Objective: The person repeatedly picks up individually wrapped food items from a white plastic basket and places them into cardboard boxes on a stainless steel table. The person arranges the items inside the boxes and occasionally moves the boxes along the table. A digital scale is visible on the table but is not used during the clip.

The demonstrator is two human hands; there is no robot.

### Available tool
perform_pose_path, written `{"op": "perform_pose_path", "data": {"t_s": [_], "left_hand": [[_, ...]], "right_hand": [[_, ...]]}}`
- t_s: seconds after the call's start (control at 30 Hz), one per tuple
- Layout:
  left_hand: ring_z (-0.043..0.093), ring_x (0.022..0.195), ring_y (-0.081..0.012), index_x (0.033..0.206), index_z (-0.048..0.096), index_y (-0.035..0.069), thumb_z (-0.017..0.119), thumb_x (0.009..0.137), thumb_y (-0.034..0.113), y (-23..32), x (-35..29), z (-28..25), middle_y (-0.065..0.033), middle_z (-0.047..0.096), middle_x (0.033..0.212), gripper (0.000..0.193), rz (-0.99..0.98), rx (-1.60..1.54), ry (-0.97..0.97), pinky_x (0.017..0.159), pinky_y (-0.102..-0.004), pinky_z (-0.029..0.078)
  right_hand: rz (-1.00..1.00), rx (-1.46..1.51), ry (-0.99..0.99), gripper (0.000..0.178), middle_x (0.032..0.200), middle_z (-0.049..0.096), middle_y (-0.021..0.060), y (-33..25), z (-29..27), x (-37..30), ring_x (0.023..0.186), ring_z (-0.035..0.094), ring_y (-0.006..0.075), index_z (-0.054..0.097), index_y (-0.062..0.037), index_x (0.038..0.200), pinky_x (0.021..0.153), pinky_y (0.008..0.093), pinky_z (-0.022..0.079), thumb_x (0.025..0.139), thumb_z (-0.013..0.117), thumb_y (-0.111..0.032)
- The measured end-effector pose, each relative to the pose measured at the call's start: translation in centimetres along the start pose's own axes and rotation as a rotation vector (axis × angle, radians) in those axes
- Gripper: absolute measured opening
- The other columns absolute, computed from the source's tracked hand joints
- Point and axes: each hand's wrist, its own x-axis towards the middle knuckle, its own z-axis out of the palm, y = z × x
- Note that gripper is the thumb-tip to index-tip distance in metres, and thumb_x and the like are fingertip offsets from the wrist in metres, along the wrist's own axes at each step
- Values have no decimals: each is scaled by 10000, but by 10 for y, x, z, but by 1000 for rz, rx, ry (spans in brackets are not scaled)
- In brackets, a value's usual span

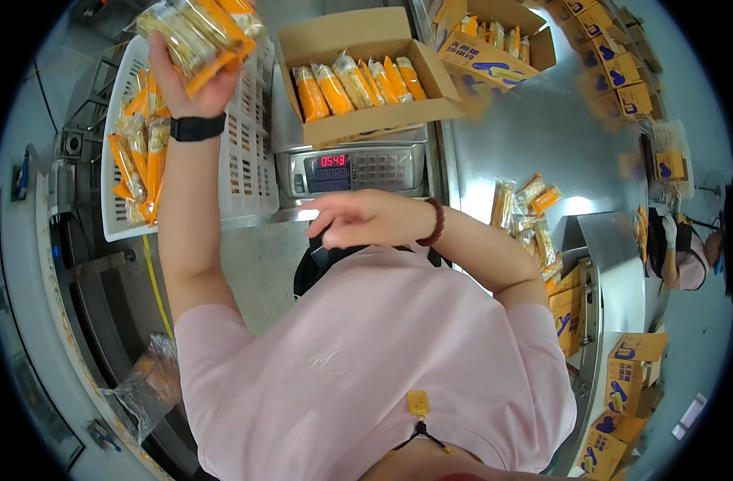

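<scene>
My left hand (191,84) is raised over a white slotted crate (250,168) and grips a bunch of orange and clear snack packets (199,32). A black watch sits on that wrist. My right hand (365,218) hovers in front of my chest, fingers loosely curled and holding nothing, just below a digital scale (354,170) with a red display. A brown bead bracelet is on the right wrist. On the scale stands an open cardboard box (366,120) with a row of the same packets inside.
More packets lie in the white crate and in a loose pile (531,216) on the steel table (543,136) to the right. Orange printed cartons (615,72) line the far right and lower right. Another person (687,252) works at the right edge.
</scene>
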Motion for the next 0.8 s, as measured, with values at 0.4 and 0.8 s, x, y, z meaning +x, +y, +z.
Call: {"op": "perform_pose_path", "data": {"t_s": [0.4, 0.8], "left_hand": [[477, 1071, -227, 1221, 399, 53, 582, 805, 369, 5, 9, -37, -108, 470, 1197, 553, 236, 307, 418, 904, -420, 382], [551, 958, -186, 1175, 395, 68, 584, 838, 254, -11, 22, -60, -63, 533, 1061, 429, 60, 510, 574, 764, -359, 498]], "right_hand": [[-289, 932, 917, 314, 1084, 486, 200, 40, -71, 2, 971, 548, 311, 394, 40, 1114, 769, 430, 522, 868, 461, -143], [-350, 799, 1310, 306, 1108, 521, 164, 87, -140, -147, 1037, 511, 298, 435, 28, 1117, 896, 462, 442, 843, 423, -107]]}}
